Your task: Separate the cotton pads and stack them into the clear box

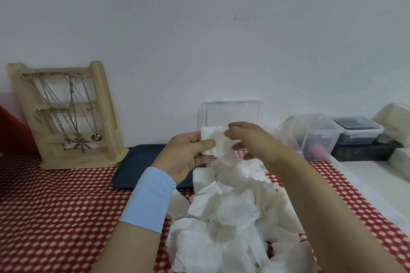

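Held cotton pad [212, 141]: up in the air at centre, in front of the clear box [230, 113], above the far end of the loose pile of pads [233, 210]. Left hand [188, 153] grips it, thumb pressed on the near face, fingers curled behind. Right hand [250, 139] has its fingertips pinched at the pad's right edge. It looks like a peel-apart grip, but that edge is blurred, so I can't tell how many layers it has.

Risks from here:
- Pinch catches one fluffy layer only, so the pad tears or delaminates instead of separating cleanly.
- Two pads stuck together pass as one, and the stack in the box goes uneven.
- The pad is soft with no stiffness. If either grip loosens mid-pull it drops back into the pile and gets lost among the rest.
- The box stands far, against the wall, behind both hands, and its lower part is hidden, so the contents are unknown. Reaching over the pile with the forearm could drag pads off the red patterned cloth [55, 206] or onto the dark blue tray [137, 166] just left of it.
- The light box could get pushed or tipped on placement.

Surroundings: wooden jewellery stand [66, 115] far left, well apart. Lidded plastic containers [319, 133] far right, near the right forearm's path; a wide swing could clip them.
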The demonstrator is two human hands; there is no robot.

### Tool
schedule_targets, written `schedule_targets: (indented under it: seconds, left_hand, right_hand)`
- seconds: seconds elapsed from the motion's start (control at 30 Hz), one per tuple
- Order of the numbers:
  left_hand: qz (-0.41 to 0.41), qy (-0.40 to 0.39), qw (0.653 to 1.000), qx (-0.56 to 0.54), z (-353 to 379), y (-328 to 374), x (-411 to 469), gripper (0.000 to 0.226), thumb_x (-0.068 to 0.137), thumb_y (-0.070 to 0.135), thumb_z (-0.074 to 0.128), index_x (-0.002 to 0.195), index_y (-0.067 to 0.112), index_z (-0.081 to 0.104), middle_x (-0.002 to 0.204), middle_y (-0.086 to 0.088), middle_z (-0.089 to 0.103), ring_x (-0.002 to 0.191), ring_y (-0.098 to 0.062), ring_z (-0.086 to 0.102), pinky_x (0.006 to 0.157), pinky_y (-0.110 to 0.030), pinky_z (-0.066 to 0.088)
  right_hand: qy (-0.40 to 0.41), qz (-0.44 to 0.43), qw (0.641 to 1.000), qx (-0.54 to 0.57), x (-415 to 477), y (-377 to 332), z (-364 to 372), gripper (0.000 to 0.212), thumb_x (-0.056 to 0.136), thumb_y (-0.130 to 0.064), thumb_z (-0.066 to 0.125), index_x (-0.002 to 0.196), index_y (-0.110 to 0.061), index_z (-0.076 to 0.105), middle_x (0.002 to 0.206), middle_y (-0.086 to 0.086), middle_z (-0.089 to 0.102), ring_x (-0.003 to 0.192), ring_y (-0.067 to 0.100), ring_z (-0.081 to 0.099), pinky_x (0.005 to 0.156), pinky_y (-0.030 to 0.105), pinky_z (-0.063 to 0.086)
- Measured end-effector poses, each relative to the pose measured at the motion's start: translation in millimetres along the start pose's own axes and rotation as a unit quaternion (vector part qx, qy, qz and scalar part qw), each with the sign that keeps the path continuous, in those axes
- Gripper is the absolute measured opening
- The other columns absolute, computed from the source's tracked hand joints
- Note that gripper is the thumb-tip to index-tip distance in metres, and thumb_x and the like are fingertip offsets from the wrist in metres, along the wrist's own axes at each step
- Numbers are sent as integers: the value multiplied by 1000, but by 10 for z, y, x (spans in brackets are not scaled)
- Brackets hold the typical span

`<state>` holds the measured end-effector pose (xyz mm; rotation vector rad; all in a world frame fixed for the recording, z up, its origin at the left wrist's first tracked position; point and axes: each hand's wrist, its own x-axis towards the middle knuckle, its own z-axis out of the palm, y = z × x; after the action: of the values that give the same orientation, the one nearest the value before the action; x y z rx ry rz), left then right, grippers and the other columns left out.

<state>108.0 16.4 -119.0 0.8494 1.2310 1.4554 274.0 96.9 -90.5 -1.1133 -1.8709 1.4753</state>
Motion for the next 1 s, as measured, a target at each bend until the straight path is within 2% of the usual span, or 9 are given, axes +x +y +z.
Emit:
schedule_targets:
  seconds: [0.1, 0.23, 0.33, 0.4, 0.5, 0.6, 0.67, 0.77, 1.0]
  left_hand:
    - [-4, -8, 999, -49, -32, 13, 16, 23, 96, 0, 59, 117, -1, 68, 110, -16, 76, 95, -24, 76, 72, -27, 62]
    - [-10, 27, 996, -81, -73, -5, 49, 25, 96, 3, 61, 119, -3, 67, 111, -17, 75, 97, -25, 75, 74, -29, 63]
    - [-8, 88, 991, -103, -118, -19, 82, 21, 95, 7, 64, 115, -2, 68, 106, -16, 76, 95, -26, 75, 75, -33, 64]
    - [1, 118, 991, -64, -128, -31, 81, 18, 95, 8, 67, 111, 3, 70, 104, -12, 76, 93, -22, 75, 74, -29, 63]
    - [8, 112, 993, 26, -77, -57, 44, 18, 93, 10, 70, 111, 8, 73, 101, -8, 79, 92, -20, 76, 72, -26, 62]
    - [0, 56, 997, 61, 17, -60, 10, 20, 94, 14, 70, 113, 8, 74, 103, -8, 79, 96, -23, 76, 79, -34, 63]
    - [-3, 31, 998, 62, 57, -50, 7, 21, 96, 18, 67, 114, 8, 74, 105, -9, 78, 99, -24, 75, 83, -36, 62]
    - [-15, 25, 999, 19, 84, -30, 7, 24, 100, 21, 61, 113, 3, 72, 106, -15, 77, 96, -26, 76, 74, -33, 63]
    - [-26, 42, 999, 15, 58, -33, -13, 26, 100, 20, 61, 112, 0, 73, 102, -15, 78, 92, -27, 77, 72, -32, 62]
  right_hand:
    - [-108, 46, 991, 57, 40, 78, -95, 22, 93, -29, 66, 103, -13, 76, 87, 1, 71, 73, 15, 67, 75, 32, 46]
    - [-66, 47, 990, 119, 104, 144, -110, 4, 85, -17, 79, 88, -14, 78, 75, -1, 69, 62, 12, 61, 70, 29, 49]
    - [-57, 22, 989, 133, 128, 158, -165, 6, 86, -17, 78, 90, -13, 77, 85, 5, 74, 69, 15, 65, 77, 32, 55]
    - [-44, -7, 992, 121, 126, 149, -181, 11, 88, -16, 76, 96, -7, 76, 94, 14, 76, 80, 20, 67, 84, 36, 59]
    - [-46, -37, 986, 157, 108, 109, -134, 12, 89, -14, 76, 97, -6, 74, 83, 11, 67, 72, 20, 60, 71, 32, 59]
    - [-30, -55, 989, 137, 73, 76, -44, 14, 86, -16, 79, 98, -9, 74, 81, 9, 72, 63, 22, 63, 61, 31, 56]
    - [1, -63, 994, 89, 61, 76, 1, 21, 83, -18, 82, 101, -11, 73, 80, 7, 73, 54, 20, 64, 56, 30, 49]
    - [29, -79, 995, 48, 66, 91, 23, 29, 81, -18, 84, 106, -10, 71, 70, 6, 71, 49, 16, 64, 46, 25, 43]
    - [6, -132, 991, -9, 17, 34, -34, 45, 82, -22, 84, 122, -24, 63, 71, 7, 70, 50, 15, 63, 45, 17, 45]
